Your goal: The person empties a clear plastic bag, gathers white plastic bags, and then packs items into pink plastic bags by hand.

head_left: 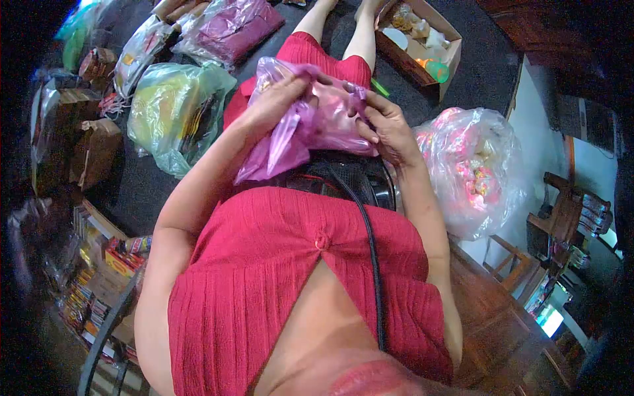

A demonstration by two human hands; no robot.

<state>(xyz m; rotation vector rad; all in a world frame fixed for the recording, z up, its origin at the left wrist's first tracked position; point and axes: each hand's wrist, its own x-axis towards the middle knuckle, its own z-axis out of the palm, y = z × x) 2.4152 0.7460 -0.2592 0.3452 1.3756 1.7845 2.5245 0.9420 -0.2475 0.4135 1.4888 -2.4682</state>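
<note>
A purple plastic bag [284, 142] lies over my lap, with something pale and pink showing through it that I cannot make out. My left hand [285, 96] grips the bag's upper left part, fingers closed on the film. On the other side, my right hand [388, 127] pinches a gathered edge of the same bag between thumb and fingers. Some fingertips are hidden by the plastic. Just right of my right hand sits a clear plastic bag [479, 171] of pink and white items. A greenish bag [175, 112] with flat yellow contents rests left of my left forearm.
An open cardboard box [456, 49] with small bagged items and a green-orange roll stands at upper right. Purple packages [238, 30] and a brown paper bag [96, 152] lie to the left. A black cable [366, 231] runs down my front. Wooden furniture [489, 310] is at lower right.
</note>
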